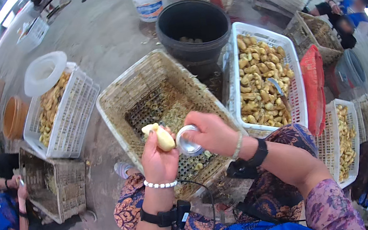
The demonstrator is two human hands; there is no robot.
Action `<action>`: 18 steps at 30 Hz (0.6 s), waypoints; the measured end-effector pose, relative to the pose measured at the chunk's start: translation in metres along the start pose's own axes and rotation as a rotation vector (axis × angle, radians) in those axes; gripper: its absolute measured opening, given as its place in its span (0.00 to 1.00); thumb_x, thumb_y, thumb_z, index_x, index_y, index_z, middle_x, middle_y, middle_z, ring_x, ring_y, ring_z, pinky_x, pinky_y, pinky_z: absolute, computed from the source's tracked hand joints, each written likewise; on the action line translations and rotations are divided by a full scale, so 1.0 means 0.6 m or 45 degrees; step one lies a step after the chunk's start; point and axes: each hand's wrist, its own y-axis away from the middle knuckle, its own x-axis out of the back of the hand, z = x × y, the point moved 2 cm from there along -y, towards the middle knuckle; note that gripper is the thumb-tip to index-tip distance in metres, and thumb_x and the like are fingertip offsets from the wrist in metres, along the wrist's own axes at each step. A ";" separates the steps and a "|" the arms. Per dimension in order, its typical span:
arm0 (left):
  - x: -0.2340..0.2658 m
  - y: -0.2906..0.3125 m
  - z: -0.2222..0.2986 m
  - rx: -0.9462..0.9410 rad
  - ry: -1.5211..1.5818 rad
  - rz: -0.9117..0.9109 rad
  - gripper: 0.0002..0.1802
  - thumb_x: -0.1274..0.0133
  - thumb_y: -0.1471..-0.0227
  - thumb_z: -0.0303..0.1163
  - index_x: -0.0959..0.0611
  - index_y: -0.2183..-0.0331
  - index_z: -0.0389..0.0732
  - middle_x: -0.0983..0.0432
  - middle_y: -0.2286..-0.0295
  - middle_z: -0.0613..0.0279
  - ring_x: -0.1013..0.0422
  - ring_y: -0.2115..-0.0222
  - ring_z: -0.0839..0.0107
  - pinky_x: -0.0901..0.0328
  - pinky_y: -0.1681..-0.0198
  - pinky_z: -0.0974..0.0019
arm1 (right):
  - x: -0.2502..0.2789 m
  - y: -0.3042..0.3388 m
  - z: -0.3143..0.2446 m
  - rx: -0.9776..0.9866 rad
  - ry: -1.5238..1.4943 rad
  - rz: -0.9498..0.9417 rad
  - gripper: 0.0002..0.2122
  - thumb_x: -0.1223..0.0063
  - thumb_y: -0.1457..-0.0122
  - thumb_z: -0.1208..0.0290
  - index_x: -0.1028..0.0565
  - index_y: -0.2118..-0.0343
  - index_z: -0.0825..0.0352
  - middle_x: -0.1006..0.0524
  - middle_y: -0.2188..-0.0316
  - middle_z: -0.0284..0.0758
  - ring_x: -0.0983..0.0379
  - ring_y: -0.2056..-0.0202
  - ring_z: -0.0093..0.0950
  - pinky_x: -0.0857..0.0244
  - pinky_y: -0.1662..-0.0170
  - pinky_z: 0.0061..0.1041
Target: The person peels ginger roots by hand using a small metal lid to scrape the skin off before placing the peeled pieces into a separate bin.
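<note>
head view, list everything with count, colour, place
Peeled root: 1, pale yellow, centre, held
Round cup-like tool: 1, silvery, centre, held
Crate: 1, dirty beige, centre
Peelings: many, yellowish, inside it
White crates: at least 3, white, left and right
Roots: many, tan, in white crates
Knife-like tool: 1, grey, on roots at right
Black bucket: 1, black, beyond beige crate
White bucket: 1, white, top centre
Orange bucket: 1, orange, left
Red sack: 1, red, right
More crates: several, mixed, background
Co-workers: at least 3, blue clothing, both edges
Wrist straps: 2, black, wrists
Left hand: 1, bare, centre
Right hand: 1, bare, centre
</note>
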 end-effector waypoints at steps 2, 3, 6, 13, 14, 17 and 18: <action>0.010 -0.004 -0.004 0.057 -0.039 -0.064 0.13 0.52 0.47 0.27 0.30 0.58 0.38 0.30 0.64 0.57 0.32 0.63 0.64 0.34 0.57 0.61 | -0.003 0.003 -0.001 -0.004 0.194 -0.112 0.08 0.48 0.47 0.69 0.29 0.70 0.69 0.26 0.77 0.43 0.27 0.74 0.36 0.34 0.69 0.34; 0.010 -0.007 -0.006 0.074 -0.054 -0.100 0.14 0.51 0.49 0.26 0.30 0.58 0.38 0.31 0.64 0.56 0.32 0.63 0.64 0.34 0.57 0.60 | 0.000 0.007 -0.001 -0.021 0.394 -0.223 0.08 0.49 0.47 0.68 0.29 0.70 0.69 0.25 0.77 0.45 0.26 0.73 0.41 0.34 0.68 0.37; 0.001 -0.021 -0.007 0.034 -0.183 -0.085 0.18 0.52 0.55 0.22 0.31 0.58 0.39 0.30 0.65 0.57 0.31 0.66 0.64 0.34 0.58 0.57 | 0.036 0.032 -0.018 0.122 0.344 -0.164 0.09 0.50 0.48 0.67 0.29 0.69 0.68 0.25 0.76 0.47 0.27 0.71 0.46 0.34 0.67 0.40; 0.002 -0.046 -0.106 0.398 -0.497 -0.024 0.15 0.54 0.49 0.26 0.30 0.57 0.34 0.28 0.60 0.55 0.27 0.62 0.63 0.31 0.57 0.66 | 0.101 0.057 -0.054 0.275 -0.082 0.161 0.09 0.48 0.47 0.67 0.29 0.68 0.68 0.25 0.76 0.45 0.26 0.71 0.45 0.33 0.69 0.35; -0.001 -0.048 -0.125 0.442 -0.477 -0.024 0.15 0.54 0.48 0.26 0.30 0.57 0.34 0.28 0.60 0.55 0.27 0.62 0.63 0.31 0.57 0.66 | 0.110 0.066 -0.069 0.258 -0.117 0.158 0.09 0.48 0.47 0.68 0.29 0.68 0.67 0.25 0.77 0.45 0.26 0.71 0.45 0.33 0.69 0.36; -0.016 -0.050 -0.167 0.520 -0.461 -0.043 0.14 0.55 0.47 0.27 0.29 0.57 0.34 0.28 0.60 0.55 0.27 0.62 0.63 0.31 0.57 0.66 | 0.120 0.079 -0.078 0.343 -0.114 0.148 0.08 0.49 0.47 0.67 0.31 0.68 0.66 0.25 0.77 0.45 0.26 0.72 0.46 0.33 0.68 0.40; -0.024 -0.053 -0.175 0.532 -0.471 -0.052 0.14 0.55 0.47 0.28 0.29 0.57 0.34 0.28 0.60 0.55 0.27 0.62 0.63 0.31 0.56 0.66 | 0.128 0.084 -0.083 0.347 -0.107 0.154 0.09 0.49 0.46 0.66 0.32 0.68 0.66 0.25 0.78 0.45 0.27 0.72 0.47 0.34 0.69 0.40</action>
